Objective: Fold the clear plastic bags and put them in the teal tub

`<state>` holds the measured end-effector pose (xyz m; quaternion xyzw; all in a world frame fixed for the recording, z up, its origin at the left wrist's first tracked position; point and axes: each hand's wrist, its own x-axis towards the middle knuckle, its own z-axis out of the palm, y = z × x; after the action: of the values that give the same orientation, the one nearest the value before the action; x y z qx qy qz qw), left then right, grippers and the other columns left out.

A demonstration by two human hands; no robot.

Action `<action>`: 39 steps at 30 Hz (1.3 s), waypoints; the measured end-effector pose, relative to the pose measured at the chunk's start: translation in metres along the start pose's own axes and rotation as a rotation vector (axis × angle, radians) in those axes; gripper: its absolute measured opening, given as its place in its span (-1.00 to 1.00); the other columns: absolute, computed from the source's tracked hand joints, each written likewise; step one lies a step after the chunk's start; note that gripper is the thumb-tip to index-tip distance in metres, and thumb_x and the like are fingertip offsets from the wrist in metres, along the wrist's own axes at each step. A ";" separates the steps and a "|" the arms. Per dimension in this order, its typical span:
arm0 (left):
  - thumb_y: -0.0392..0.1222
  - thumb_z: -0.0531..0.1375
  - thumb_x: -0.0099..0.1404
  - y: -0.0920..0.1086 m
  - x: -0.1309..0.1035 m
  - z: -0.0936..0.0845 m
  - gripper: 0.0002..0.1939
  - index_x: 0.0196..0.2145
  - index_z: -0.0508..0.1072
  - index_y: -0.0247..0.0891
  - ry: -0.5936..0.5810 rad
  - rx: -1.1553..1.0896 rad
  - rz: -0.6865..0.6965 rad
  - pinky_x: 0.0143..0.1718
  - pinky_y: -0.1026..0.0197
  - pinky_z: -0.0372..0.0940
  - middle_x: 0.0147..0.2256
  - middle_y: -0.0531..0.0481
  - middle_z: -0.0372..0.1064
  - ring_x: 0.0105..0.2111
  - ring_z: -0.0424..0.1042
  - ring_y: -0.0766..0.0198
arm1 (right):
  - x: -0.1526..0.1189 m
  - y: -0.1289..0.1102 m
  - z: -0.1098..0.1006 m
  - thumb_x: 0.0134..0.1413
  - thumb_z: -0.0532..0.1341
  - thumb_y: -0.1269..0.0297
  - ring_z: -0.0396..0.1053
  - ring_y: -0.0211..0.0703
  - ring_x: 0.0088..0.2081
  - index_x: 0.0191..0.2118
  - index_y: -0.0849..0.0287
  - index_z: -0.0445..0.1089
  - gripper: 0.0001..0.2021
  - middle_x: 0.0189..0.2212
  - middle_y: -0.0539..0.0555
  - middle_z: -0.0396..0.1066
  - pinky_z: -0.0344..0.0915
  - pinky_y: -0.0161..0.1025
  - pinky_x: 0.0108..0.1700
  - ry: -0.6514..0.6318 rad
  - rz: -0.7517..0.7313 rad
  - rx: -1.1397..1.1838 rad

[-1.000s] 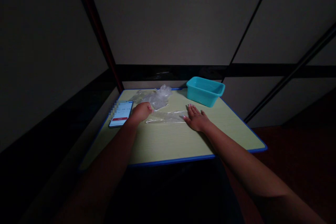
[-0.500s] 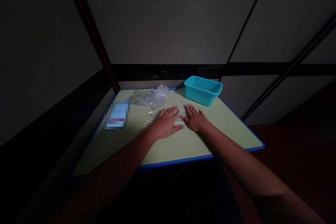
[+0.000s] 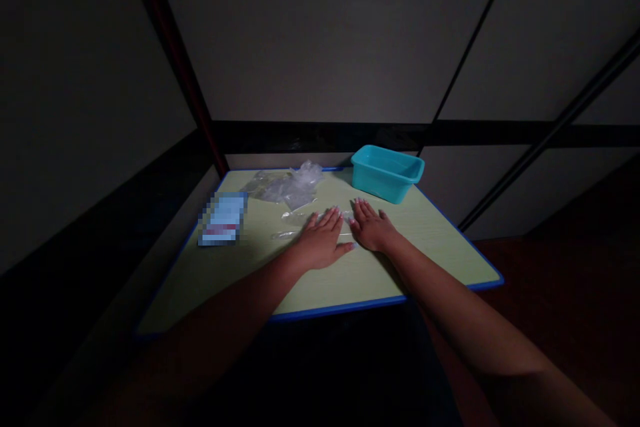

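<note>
A clear plastic bag (image 3: 294, 217) lies flat near the middle of the light green table (image 3: 240, 280), its edges hard to make out. My left hand (image 3: 321, 240) rests palm down on it, thumb spread toward the right. On the bag's right part lies my right hand (image 3: 371, 225), also flat with fingers stretched forward. The hands are close together but apart, and neither grips anything. Behind my left hand is a crumpled pile of clear plastic bags (image 3: 295, 185).
A turquoise basket (image 3: 383, 182) stands at the table's back right. At the left edge lies a light blue, blurred flat object (image 3: 225, 217). The table has a blue rim, with a panelled wall (image 3: 320, 40) behind it.
My left hand has slid slightly toward me and to the right, uncovering a little more of the flat bag. My right hand has hardly moved.
</note>
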<state>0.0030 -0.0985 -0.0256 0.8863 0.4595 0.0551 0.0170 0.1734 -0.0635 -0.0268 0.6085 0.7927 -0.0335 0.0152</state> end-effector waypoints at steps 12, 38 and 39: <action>0.27 -0.20 0.29 0.002 -0.002 -0.005 -0.21 0.27 -0.10 -0.34 -0.064 -0.031 -0.051 0.20 -0.12 -0.33 0.28 -0.26 -0.30 0.28 -0.34 0.04 | -0.001 0.000 -0.001 0.23 -0.32 0.09 -0.40 -0.12 0.31 0.32 0.28 -0.37 -0.39 0.32 0.11 -0.41 -0.23 0.11 0.22 -0.013 0.007 0.012; 0.39 -0.30 0.22 -0.002 -0.002 -0.004 -0.15 0.30 -0.23 -0.20 -0.148 -0.057 -0.093 0.17 -0.23 -0.33 0.30 -0.15 -0.44 0.27 -0.45 -0.09 | -0.002 0.001 -0.006 0.23 -0.30 0.09 -0.41 -0.12 0.31 0.32 0.28 -0.39 -0.39 0.32 0.11 -0.45 -0.21 0.15 0.21 -0.052 0.007 0.011; 0.39 -0.30 0.22 -0.002 -0.002 -0.004 -0.15 0.30 -0.23 -0.18 -0.152 -0.059 -0.093 0.17 -0.23 -0.33 0.30 -0.15 -0.45 0.27 -0.45 -0.09 | -0.002 0.001 -0.006 0.23 -0.30 0.09 -0.41 -0.11 0.31 0.32 0.26 -0.39 -0.39 0.32 0.10 -0.45 -0.21 0.15 0.21 -0.053 0.008 0.010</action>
<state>-0.0002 -0.0993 -0.0222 0.8648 0.4956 0.0003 0.0802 0.1750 -0.0647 -0.0206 0.6107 0.7894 -0.0534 0.0334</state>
